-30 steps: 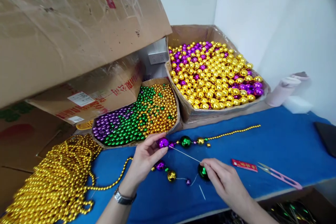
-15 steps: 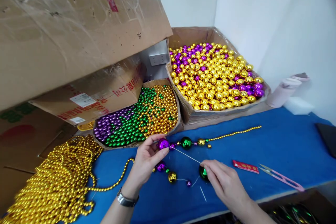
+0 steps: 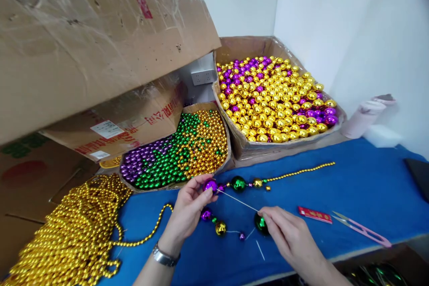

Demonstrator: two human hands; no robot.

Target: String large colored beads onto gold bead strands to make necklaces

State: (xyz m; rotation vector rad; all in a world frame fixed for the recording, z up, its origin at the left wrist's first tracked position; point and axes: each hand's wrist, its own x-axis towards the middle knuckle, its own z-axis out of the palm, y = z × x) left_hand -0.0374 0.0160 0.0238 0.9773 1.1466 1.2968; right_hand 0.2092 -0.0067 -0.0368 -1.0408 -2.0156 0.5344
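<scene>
My left hand [image 3: 191,203] is closed on a large shiny purple bead [image 3: 210,185], pinched between thumb and fingers. From that bead a thin white string [image 3: 239,200] runs taut to my right hand [image 3: 290,232], whose fingertips pinch it. A large green bead [image 3: 261,224] lies just beside the right fingertips, partly hidden by them. Strung behind is another green bead [image 3: 238,183] with smaller beads, leading into a gold bead chain [image 3: 301,170]. Below my left hand lie a second purple bead [image 3: 206,214], a gold bead [image 3: 220,228] and a small purple bead [image 3: 241,236] on loose string.
On the blue cloth [image 3: 201,259] lie pink-handled scissors [image 3: 363,229], a red packet [image 3: 315,214] and a white snippet [image 3: 260,250]. Bead-filled cardboard boxes [image 3: 258,149] stand behind. Gold bead strands [image 3: 63,232] are heaped at left; a pale bottle [image 3: 363,118] stands at right.
Both hands keep their grips, with the string taut between them. The whole view has shifted very slightly; nothing else visibly differs.
</scene>
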